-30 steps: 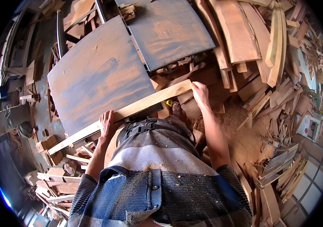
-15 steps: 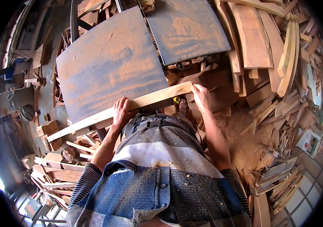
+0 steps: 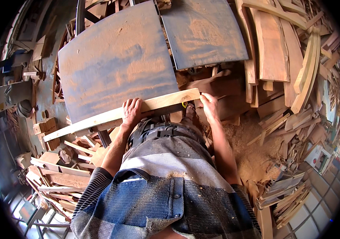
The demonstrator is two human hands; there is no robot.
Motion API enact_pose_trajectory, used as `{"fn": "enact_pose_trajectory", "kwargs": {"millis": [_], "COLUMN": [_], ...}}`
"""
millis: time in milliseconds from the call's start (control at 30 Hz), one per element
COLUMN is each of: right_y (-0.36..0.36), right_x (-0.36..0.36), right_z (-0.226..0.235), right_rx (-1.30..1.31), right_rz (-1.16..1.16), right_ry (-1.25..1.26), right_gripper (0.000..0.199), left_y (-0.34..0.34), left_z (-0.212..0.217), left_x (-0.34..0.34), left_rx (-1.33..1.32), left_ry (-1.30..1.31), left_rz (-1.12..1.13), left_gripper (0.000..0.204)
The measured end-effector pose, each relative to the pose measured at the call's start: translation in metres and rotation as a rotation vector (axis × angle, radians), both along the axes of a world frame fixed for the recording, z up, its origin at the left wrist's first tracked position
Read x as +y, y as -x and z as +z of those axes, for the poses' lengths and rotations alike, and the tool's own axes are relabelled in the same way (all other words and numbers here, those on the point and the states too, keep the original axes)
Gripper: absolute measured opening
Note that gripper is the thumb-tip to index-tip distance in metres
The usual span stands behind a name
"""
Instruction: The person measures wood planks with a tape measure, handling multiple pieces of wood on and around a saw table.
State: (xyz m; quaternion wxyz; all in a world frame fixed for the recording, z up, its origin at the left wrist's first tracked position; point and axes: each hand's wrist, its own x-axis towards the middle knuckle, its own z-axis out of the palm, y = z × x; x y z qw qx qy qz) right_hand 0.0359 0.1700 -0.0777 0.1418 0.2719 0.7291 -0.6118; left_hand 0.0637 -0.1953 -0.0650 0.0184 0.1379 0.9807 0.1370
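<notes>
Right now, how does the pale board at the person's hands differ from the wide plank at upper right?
The pale board is slim; the wide plank is much broader.
The pale board slants across the view, while the wide plank runs roughly up and down.
The left hand is on the pale board; neither hand touches the wide plank.
Both are long pieces of wood.

The count shows one left hand (image 3: 132, 112), one right hand (image 3: 209, 107), one held pale board (image 3: 166, 101), two dusty grey panels (image 3: 118, 63) (image 3: 204, 34), one visible foot (image 3: 190, 112), one small yellow object (image 3: 184, 104).
</notes>
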Motion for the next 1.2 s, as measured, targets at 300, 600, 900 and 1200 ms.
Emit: {"fn": "enact_pose_trajectory", "kwargs": {"millis": [300, 600, 900, 1200], "right_y": [-0.055, -0.180, -0.274, -0.250], "right_x": [0.042, 0.077, 0.081, 0.052], "right_z": [-0.026, -0.088, -0.062, -0.064], "right_rx": [-0.185, 0.087, -0.290, -0.323], "right_rz": [-0.060, 0.173, 0.831, 0.628], "right_ry": [-0.049, -0.532, -1.107, -0.945], "right_gripper": [0.027, 0.024, 0.021, 0.022], "left_y": [0.112, 0.241, 0.328, 0.351], "left_z": [0.001, -0.005, -0.008, -0.003], "left_x": [-0.026, -0.060, -0.076, -0.081], "left_rx": [0.060, 0.122, 0.167, 0.158], "left_ry": [0.041, 0.100, 0.190, 0.215], "left_rz": [0.035, 0.099, 0.126, 0.134], "left_gripper": [0.065, 0.067, 0.070, 0.073]}}
